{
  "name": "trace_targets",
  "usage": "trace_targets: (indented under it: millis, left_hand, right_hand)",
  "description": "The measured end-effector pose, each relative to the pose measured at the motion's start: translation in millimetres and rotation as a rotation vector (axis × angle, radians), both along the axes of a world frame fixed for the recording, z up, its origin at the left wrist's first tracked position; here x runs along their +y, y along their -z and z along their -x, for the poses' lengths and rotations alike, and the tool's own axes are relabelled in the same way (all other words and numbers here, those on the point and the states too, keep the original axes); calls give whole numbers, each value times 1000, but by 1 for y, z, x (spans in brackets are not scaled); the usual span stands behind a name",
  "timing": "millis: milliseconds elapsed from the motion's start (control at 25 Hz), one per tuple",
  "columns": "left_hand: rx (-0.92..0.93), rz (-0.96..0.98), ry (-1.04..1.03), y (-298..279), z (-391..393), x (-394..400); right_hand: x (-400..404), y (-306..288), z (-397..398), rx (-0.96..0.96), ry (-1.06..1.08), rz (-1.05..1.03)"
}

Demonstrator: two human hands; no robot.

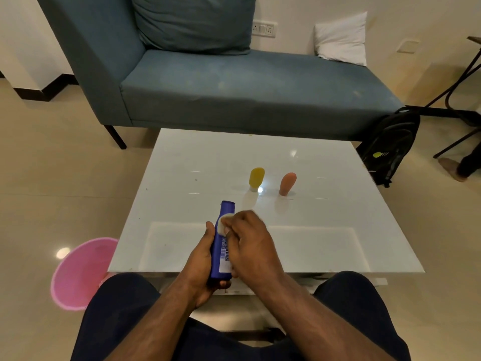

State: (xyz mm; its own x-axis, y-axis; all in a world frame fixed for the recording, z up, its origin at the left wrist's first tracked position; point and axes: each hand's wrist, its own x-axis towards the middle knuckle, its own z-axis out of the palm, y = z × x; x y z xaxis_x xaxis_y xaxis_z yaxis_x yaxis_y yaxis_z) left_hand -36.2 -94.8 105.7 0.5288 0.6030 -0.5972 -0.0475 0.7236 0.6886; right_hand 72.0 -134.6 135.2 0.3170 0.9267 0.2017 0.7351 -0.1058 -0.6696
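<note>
Far left on floor: round pink plastic bin (78, 272). Left hand (200, 267) grip curled round lower half of tall blue plastic bottle (218, 259), held tilted over near edge of glossy white counter (325, 230). Right hand (250, 243) grip pinching small round white pad (223, 225) against bottle's upper body. Looks mid-wipe; rest of bottle probably left. Further right: yellow squeeze bottle (256, 178) and peach squeeze bottle (287, 183), cap-down, apart, untouched. White back label on blue bottle: barcode, print unreadable.

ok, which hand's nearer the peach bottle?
Right. The right hand, holding a white pad, is in front and left of the peach bottle; the left hand, gripping the blue bottle, is farther left, closer to the person.
</note>
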Motion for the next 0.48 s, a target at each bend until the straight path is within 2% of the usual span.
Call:
trace_targets:
  millis: [80, 280, 480]
  left_hand:
    - [1, -1, -16, 1, -2, 1]
    - [22, -22, -10, 6, -4, 2]
    - [-28, -47, -8, 6, 0, 6]
  right_hand:
    - [-10, 3, 4, 14, -43, 18]
    - [6, -10, -15, 155, 73, 18]
    - [-16, 4, -2, 83, -6, 14]
